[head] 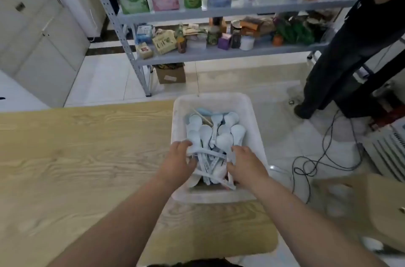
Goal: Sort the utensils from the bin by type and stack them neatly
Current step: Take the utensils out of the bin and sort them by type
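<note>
A white plastic bin (254,126) sits at the right end of the wooden table (76,157). Inside lies a pile of several pale blue spoons (215,133), bowls pointing away from me, with a wooden chopstick (202,116) near the far side. Both hands are inside the bin at its near end. My left hand (179,162) curls its fingers around the handles of the spoons on the left. My right hand (244,165) presses on the handles from the right, fingers bent over them.
A person in dark clothes (350,52) stands on the floor at the right. Behind the table is a metal shelf rack (219,52) with packets and jars. Black cables (317,161) trail on the floor, and a cardboard box (372,205) sits at the right.
</note>
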`<state>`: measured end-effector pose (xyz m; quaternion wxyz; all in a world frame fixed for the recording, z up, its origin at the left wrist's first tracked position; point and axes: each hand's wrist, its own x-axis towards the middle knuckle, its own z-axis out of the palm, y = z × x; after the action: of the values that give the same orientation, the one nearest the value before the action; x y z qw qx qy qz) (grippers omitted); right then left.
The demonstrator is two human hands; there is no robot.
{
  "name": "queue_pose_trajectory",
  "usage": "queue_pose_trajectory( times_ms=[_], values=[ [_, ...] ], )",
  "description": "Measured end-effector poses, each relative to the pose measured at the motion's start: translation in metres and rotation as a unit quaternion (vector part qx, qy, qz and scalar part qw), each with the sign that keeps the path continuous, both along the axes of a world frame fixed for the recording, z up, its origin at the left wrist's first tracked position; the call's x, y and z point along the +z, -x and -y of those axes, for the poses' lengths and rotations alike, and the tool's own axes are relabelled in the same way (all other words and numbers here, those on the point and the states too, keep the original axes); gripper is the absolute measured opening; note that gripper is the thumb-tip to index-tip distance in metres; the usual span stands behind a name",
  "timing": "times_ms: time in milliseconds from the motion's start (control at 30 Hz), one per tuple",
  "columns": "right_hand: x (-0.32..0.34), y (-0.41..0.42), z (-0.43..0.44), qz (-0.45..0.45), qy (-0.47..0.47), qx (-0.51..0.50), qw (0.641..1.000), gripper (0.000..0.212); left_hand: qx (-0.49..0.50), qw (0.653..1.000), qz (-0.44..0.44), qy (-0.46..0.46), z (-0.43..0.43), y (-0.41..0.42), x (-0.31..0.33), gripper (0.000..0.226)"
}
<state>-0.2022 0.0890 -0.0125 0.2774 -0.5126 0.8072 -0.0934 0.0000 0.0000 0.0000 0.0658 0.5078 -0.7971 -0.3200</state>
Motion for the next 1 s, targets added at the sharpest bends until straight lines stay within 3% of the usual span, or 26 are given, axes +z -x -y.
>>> queue_pose_trajectory(
  times_ms=[133,267,467,633,733,867,1000],
  values=[
    [-0.010,0.008,0.021,-0.005,-0.017,-0.029,0.999,0.037,0.061,0.997,0.045,0.005,0.030,0.025,-0.008,0.065],
    [-0.027,0.004,0.026,0.006,-0.007,-0.083,0.996,0.045,0.053,0.992,0.108,-0.040,0.043,0.036,-0.022,0.053],
    [-0.037,0.008,0.026,0.072,0.032,-0.145,0.986,0.053,0.043,0.991,0.126,-0.011,0.043,0.037,-0.026,0.046],
    [-0.036,0.009,0.019,0.199,0.082,-0.239,0.947,0.058,0.124,0.989,0.014,-0.075,0.035,0.030,-0.021,0.034],
    [-0.036,0.019,0.020,0.230,0.055,-0.229,0.944,0.034,0.164,0.977,-0.043,-0.128,0.025,0.025,-0.013,0.027],
    [-0.028,0.023,0.021,0.244,0.023,-0.213,0.946,0.009,0.222,0.948,-0.126,-0.191,0.014,0.018,-0.012,0.023],
    [-0.024,0.018,0.010,0.229,0.084,-0.205,0.948,0.023,0.296,0.889,-0.240,-0.255,0.007,0.015,-0.010,0.018]
  ],
)
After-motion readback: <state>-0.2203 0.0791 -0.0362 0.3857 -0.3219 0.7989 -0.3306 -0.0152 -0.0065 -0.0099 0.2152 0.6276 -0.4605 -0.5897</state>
